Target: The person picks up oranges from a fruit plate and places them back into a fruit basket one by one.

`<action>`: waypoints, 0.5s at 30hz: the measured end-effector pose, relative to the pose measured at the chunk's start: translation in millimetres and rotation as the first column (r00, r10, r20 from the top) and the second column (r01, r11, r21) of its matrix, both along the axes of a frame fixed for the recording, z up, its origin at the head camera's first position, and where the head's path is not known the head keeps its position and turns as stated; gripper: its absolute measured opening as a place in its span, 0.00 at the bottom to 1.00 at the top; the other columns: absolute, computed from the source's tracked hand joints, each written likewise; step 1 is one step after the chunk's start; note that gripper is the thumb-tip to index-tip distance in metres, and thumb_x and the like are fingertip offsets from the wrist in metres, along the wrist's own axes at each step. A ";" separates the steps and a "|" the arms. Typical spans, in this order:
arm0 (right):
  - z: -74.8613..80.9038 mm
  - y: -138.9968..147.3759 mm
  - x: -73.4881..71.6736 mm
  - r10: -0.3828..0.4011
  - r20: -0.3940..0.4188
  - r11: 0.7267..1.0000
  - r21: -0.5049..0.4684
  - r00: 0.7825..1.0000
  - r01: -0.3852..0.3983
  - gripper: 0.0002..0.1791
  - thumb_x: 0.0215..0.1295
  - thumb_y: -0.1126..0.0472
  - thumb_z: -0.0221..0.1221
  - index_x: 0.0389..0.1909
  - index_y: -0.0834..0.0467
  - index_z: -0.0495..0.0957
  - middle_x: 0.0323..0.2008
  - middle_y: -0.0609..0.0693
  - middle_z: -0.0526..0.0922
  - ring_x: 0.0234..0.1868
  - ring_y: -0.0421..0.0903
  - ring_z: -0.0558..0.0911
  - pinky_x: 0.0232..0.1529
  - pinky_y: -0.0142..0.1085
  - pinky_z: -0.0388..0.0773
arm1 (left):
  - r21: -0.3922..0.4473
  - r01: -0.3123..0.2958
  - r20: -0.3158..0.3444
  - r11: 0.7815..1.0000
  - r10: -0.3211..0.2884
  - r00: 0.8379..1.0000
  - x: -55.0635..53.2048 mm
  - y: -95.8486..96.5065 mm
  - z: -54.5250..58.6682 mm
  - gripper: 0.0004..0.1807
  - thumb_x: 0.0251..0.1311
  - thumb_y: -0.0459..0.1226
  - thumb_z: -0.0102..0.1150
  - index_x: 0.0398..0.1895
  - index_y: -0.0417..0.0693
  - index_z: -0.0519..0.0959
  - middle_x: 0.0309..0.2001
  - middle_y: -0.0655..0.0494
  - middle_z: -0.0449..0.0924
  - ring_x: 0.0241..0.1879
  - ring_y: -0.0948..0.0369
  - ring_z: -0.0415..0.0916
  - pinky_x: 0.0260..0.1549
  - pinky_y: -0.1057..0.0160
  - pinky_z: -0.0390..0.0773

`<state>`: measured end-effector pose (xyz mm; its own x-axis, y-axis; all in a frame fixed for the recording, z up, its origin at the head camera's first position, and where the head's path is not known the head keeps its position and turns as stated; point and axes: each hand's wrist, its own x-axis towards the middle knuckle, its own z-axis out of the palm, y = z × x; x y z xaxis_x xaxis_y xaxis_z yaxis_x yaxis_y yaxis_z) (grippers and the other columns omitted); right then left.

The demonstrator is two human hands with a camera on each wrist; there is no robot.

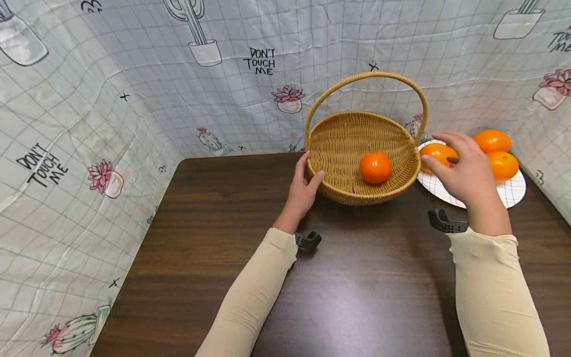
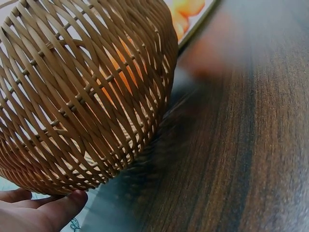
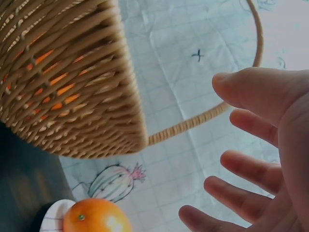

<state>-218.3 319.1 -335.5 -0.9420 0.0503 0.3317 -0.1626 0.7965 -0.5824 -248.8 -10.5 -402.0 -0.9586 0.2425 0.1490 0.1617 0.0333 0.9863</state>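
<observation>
A wicker basket (image 1: 352, 141) with a tall arched handle stands near the back of the table, one orange (image 1: 375, 167) lying inside it. My left hand (image 1: 303, 191) holds the basket's left side, thumb at the front rim and fingers round the outer edge. In the left wrist view, fingertips (image 2: 77, 197) touch the woven wall. My right hand (image 1: 468, 171) hovers over the left part of a white plate (image 1: 513, 193), fingers spread and nothing in them. It partly covers an orange (image 1: 434, 152) there. Beside that lie two more oranges, one further back (image 1: 492, 141) and one nearer (image 1: 503, 166).
A dark wooden table (image 1: 223, 223) carries everything. Behind and to the left hangs a white gridded cloth (image 1: 147, 89) printed with cacti and lettering. The basket handle (image 1: 370, 75) rises in front of this cloth, and the plate sits close to the basket's right side.
</observation>
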 end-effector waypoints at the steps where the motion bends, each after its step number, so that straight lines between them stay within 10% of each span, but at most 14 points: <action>1: -1.7 1.5 -1.0 0.000 0.001 1.000 0.004 1.000 0.000 0.30 0.66 0.50 0.59 0.68 0.51 0.68 0.70 0.56 0.65 0.70 0.61 0.63 0.57 0.63 0.68 | -0.004 0.000 0.000 1.000 0.000 1.000 2.5 -0.1 2.8 0.36 0.72 0.39 0.47 0.78 0.50 0.44 0.78 0.47 0.43 0.71 0.49 0.60 0.64 0.50 0.69; 15: -10.2 22.4 -23.7 -0.011 0.083 0.997 0.076 0.996 0.005 0.30 0.69 0.52 0.53 0.69 0.57 0.65 0.69 0.65 0.63 0.69 0.69 0.59 0.64 0.66 0.55 | 0.010 -0.024 -0.018 1.000 0.024 1.000 -6.2 1.4 -9.7 0.37 0.71 0.38 0.50 0.77 0.50 0.45 0.78 0.48 0.44 0.73 0.48 0.55 0.67 0.49 0.64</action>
